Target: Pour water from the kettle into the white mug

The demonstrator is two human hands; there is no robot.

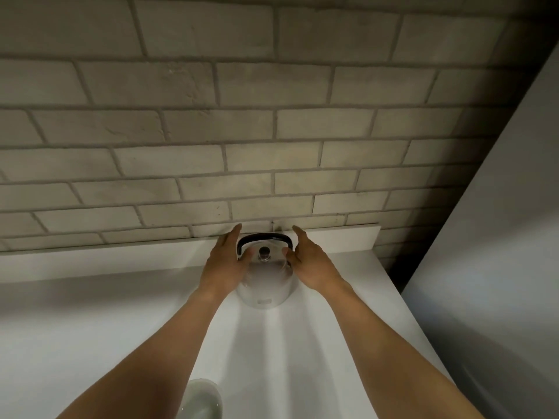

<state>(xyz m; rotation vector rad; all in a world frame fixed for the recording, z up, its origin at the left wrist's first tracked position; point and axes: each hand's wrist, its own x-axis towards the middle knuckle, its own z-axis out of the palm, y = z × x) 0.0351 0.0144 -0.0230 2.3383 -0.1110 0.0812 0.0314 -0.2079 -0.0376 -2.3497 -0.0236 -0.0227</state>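
A white kettle (266, 290) with a black arched handle and a dark lid knob stands on the white counter (90, 328) close to the back wall. My left hand (225, 258) rests flat against the kettle's left side, fingers extended. My right hand (308, 261) is flat against its right side, thumb near the lid. Neither hand is on the handle. The white mug (204, 399) stands at the bottom edge of the view, between my forearms, partly cut off; its inside looks shiny.
A grey brick wall (242, 131) rises right behind the counter, above a low white ledge (121, 252). A tall white panel (499, 267) stands to the right, past the counter's right edge.
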